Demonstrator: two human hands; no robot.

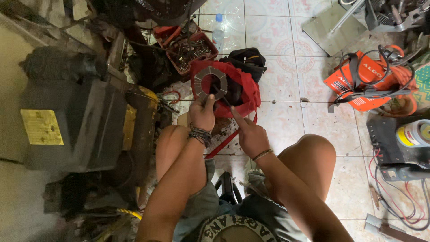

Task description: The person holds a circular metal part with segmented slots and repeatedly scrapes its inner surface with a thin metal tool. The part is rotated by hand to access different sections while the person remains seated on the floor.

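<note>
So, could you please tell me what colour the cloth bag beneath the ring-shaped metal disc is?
Red; the cloth bag shows best in the head view.

Dim, soft daylight; murky left side, wide-angle edge distortion.

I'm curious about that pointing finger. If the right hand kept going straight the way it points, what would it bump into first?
The right hand points its forefinger up and to the left, toward the grey slotted metal ring that the left hand holds. It would probably meet that ring first, or the red bag behind it; depth is unclear.
</note>
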